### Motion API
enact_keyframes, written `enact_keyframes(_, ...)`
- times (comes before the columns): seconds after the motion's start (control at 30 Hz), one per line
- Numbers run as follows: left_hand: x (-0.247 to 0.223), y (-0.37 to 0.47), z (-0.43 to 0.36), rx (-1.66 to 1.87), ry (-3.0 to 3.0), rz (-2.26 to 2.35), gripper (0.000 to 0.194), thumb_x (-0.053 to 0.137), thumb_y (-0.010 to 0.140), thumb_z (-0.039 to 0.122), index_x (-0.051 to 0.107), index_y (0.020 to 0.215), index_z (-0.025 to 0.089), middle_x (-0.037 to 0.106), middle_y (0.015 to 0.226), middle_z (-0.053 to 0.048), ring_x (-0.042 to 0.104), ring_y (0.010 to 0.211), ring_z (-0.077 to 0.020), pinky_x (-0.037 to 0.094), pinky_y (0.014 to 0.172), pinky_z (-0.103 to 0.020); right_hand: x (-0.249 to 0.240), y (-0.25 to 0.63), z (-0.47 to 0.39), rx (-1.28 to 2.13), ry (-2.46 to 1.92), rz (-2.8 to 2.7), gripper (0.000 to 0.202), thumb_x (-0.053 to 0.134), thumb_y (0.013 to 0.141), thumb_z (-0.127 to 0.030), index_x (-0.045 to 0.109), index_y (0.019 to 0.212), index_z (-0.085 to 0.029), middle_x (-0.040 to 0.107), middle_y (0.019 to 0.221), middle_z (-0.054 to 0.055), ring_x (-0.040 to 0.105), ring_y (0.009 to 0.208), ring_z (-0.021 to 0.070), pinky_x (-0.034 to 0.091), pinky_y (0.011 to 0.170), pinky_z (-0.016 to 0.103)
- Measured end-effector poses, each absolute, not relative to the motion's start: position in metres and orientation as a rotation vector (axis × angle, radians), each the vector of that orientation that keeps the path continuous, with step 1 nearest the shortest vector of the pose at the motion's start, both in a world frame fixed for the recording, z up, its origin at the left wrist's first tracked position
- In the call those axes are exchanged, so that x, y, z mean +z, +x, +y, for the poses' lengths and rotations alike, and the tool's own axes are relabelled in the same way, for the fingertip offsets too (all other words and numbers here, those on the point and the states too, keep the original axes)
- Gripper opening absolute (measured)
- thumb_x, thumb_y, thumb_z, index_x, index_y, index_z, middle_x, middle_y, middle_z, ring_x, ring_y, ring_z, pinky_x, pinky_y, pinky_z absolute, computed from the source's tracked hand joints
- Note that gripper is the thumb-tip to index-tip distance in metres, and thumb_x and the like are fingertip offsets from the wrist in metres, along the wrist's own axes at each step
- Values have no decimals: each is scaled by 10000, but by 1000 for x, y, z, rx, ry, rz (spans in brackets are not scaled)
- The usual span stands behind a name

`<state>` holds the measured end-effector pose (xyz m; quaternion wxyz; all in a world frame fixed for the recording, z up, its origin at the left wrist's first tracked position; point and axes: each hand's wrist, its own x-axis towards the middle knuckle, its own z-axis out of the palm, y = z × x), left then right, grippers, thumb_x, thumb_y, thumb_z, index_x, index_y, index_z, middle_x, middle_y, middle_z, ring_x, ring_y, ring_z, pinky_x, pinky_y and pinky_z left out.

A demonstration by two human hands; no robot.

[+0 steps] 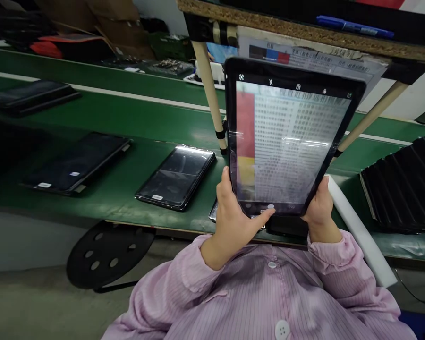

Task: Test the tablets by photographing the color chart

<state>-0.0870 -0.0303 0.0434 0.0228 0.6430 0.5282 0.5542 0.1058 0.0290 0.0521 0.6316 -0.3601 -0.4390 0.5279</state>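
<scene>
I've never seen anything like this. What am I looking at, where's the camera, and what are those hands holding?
No machine here: these are a person's own bare hands. The single picture comes from a camera worn on that person's head, looking forward and down, so you also see their pink striped top. The left hand and right hand hold up a tablet by its lower part; its lit screen shows blurred rows of print beside red and yellow blocks. On the green bench, dark-screened tablets lie to the left, and black slabs overlap to the right.
</scene>
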Motion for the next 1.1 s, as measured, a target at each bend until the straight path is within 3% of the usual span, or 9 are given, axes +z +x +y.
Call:
enact_keyframes(0.33,38,-86,-32,1746,1952,1591,1345,918,713,654,116,1718,259,317,1675,-235,420,1530,-430,413,1218,-627,57,102,26,1269,-758,-952,689,587,863,-874,779,1181,-294,772,1341,27,520,1529,311,466,1283,564)
enact_keyframes(0.4,37,-91,-30,1796,1899,1475,1212,882,773,634,204,1696,240,375,1651,-227,471,1505,-399,434,1214,-592,57,102,25,1294,-721,-966,670,593,869,-867,779,1169,-298,783,1315,28,505,1540,305,453,1290,571)
enact_keyframes(0.47,39,-97,-26,1885,1748,1296,917,798,879,602,385,1609,232,512,1557,-189,576,1420,-342,486,1183,-537,55,102,23,1306,-705,-1000,659,588,877,-865,778,1164,-303,788,1302,28,487,1554,304,435,1300,585)
enact_keyframes(0.53,46,-104,-22,1919,1481,1092,591,695,964,603,591,1425,248,668,1363,-118,685,1275,-279,545,1130,-474,52,102,17,1271,-720,-1049,663,541,907,-865,768,1197,-313,769,1347,22,464,1569,305,415,1311,596)
enact_keyframes(0.6,56,-108,-19,1856,1182,939,457,685,969,620,708,1268,274,743,1217,-61,733,1178,-241,588,1078,-413,53,103,10,1188,-735,-1138,649,466,971,-827,725,1312,-339,698,1471,0,422,1595,294,373,1338,588)
enact_keyframes(0.73,65,-105,-17,1722,839,846,521,870,831,561,757,1284,330,777,1283,-23,750,1147,-226,644,968,-337,73,115,-2,941,-703,-1425,671,392,1053,-722,401,1646,-407,369,1748,-73,243,1672,263,197,1407,550)
enact_keyframes(0.83,58,-97,-18,1648,809,843,541,857,840,572,752,1318,343,786,1296,-26,765,1135,-239,652,984,-378,100,129,-5,794,-776,-1607,833,415,1015,-783,230,1718,-378,270,1789,-63,196,1684,296,199,1404,551)
enact_keyframes(1.0,37,-92,-18,1539,943,916,443,749,935,571,729,1353,425,764,1382,-7,745,1239,-247,643,1036,-418,125,146,-6,658,-965,-1604,795,416,1016,-786,307,1697,-390,281,1783,-87,186,1683,326,249,1388,528)
enact_keyframes(1.1,30,-87,-18,1508,950,987,482,750,936,576,716,1386,406,749,1416,-23,735,1272,-260,630,1069,-433,118,154,-6,617,-997,-1559,761,475,1014,-755,361,1676,-396,265,1785,-103,171,1685,326,246,1387,532)
